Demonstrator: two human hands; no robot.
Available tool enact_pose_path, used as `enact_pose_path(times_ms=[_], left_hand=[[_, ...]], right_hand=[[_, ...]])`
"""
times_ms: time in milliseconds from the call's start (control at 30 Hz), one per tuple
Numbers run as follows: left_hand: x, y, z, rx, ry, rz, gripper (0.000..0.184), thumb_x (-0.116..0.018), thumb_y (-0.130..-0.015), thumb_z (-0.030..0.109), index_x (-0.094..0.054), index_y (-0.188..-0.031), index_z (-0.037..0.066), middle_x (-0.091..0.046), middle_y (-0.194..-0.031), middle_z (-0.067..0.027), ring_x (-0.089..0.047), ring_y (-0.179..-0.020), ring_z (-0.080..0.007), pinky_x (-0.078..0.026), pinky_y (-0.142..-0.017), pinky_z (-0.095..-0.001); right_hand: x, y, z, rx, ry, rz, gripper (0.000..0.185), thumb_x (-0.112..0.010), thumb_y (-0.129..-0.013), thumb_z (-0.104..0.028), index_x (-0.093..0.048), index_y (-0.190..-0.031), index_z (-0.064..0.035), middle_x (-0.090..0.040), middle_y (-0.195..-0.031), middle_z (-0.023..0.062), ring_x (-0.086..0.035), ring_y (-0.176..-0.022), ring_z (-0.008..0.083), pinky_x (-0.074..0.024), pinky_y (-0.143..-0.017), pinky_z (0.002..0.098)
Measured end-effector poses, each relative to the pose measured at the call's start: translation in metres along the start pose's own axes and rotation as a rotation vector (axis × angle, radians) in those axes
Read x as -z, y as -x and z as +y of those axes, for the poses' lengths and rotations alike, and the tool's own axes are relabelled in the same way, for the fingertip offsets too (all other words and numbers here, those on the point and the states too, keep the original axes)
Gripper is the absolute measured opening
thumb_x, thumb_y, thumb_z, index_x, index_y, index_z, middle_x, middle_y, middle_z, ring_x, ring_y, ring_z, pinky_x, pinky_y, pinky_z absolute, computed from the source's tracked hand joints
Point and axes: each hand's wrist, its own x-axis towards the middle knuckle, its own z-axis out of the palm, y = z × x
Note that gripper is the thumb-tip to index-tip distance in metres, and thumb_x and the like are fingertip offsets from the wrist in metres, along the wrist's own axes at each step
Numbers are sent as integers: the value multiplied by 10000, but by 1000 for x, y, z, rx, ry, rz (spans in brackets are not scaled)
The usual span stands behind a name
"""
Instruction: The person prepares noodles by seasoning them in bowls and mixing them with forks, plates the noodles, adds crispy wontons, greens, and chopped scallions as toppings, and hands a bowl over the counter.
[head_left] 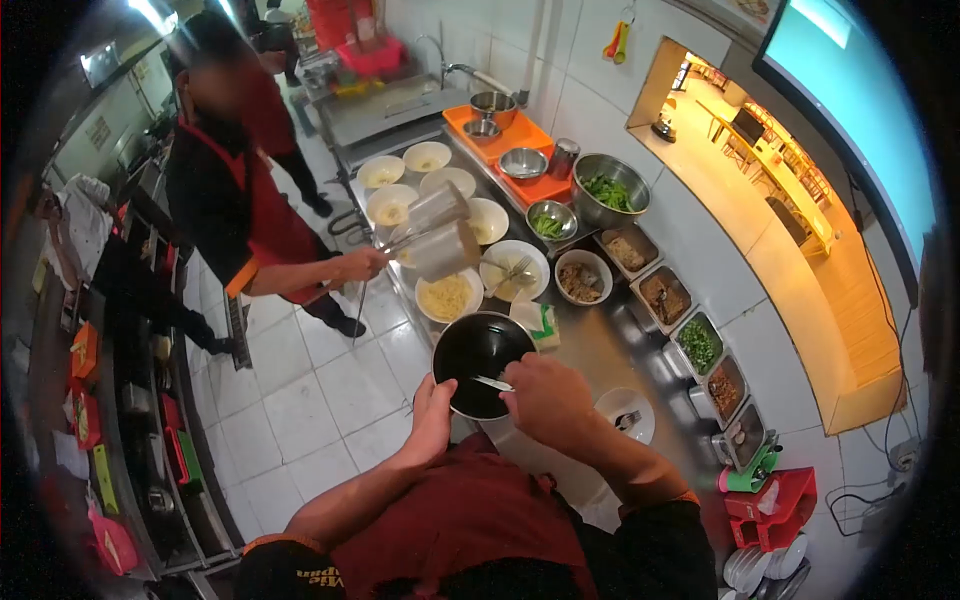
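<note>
Bowl [468,345] sits in left hand [432,414], fingers clasping its side, while right hand [545,397] pinches a utensil [491,382].

Notes: my bare left hand [430,415] cradles the round, dark-insided bowl [449,345] at its near left side, thumb at rim; bare right hand [540,390], fingers pinched, above its right edge.

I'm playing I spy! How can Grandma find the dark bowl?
Find the steel counter, then the maroon apron at the bottom. Above it, the left hand holds a bowl, the right hand a metal utensil. Unlike the pale bowls beyond, it looks black inside.
</note>
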Motion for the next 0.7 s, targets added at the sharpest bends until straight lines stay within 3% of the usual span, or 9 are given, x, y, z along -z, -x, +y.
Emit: enact_pose_path(times_ms=[133, 200, 267, 433, 700], left_hand=[[9, -9, -10, -96, -58, -51, 318, -492, -924, 225, -555, -1112, -23, -584, -967, -45, -498, -904, -134, -400, -828, -281], [9, -10, -10, -53, -46, -30, 318, -492, -922, 216, -552, -1116, -29, -584, -980, -51, -494, -905, -138, -398, -831, -277], [5, -12, -5, -71, 3, -11, 299, -495, -916, 208, -553, -1097, -24, -579, -971, -54, -489, -899, -136, -398, -823, -280], [8, -18, 15, -75, -7, -17, 266, -495, -909, 181, -543, -1083, -14, -577, -954, -56, -488, -890, -132, -404, -806, -288], [19, -34, 23, -39, -60, 35, 251, -518, -906, 146, -526, -1089, -27, -590, -962, -70, -506, -886, -127, -416, -799, -284]], right_hand=[[16, -14, 18, 48, -39, -68, 205, -664, -819, -247, -614, -890, -62, -634, -875, 155, -626, -869, 344, -505, -740, 456], [28, -24, 17, -101, -159, -108, 198, -671, -812, -232, -606, -884, -60, -642, -848, 175, -626, -825, 376, -490, -714, 474], [28, -29, 24, -50, -199, -40, 183, -668, -816, -224, -596, -868, -63, -644, -810, 174, -625, -805, 388, -481, -707, 471], [15, -42, 31, 37, -252, 64, 141, -614, -856, -179, -656, -899, -52, -652, -811, 178, -640, -774, 366, -488, -685, 437], [2, -71, 45, -31, -402, -19, 161, -606, -868, -166, -668, -874, -18, -661, -793, 187, -647, -735, 352, -496, -669, 398]])
